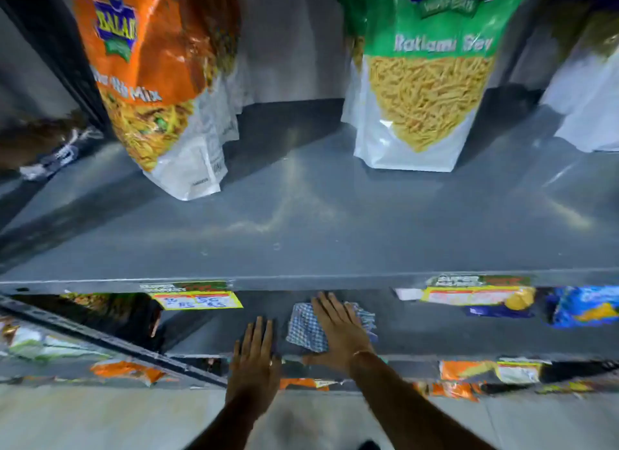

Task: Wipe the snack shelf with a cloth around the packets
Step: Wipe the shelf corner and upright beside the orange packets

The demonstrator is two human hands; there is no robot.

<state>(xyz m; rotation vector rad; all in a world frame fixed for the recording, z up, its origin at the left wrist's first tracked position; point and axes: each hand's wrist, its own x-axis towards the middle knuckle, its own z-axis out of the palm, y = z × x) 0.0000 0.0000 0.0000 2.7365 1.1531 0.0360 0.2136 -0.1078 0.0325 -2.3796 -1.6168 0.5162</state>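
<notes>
A blue-and-white checked cloth [306, 329] lies on the lower grey shelf [435, 332]. My right hand [338, 329] presses flat on the cloth, fingers spread and pointing inward. Just to its left, my left hand [256, 352] rests flat on the same shelf at its front edge, holding nothing. On the upper grey shelf [301, 235] stand an orange snack packet [157, 81] at the left and a green sev packet [422, 81] at the right.
Yellow price labels [197, 300] hang on the upper shelf's front edge. Blue and yellow packets [582, 307] lie at the right of the lower shelf. Orange packets [127, 371] show on a shelf below. A dark upright [100, 335] slants at the left. A white packet [589, 107] stands at the far right.
</notes>
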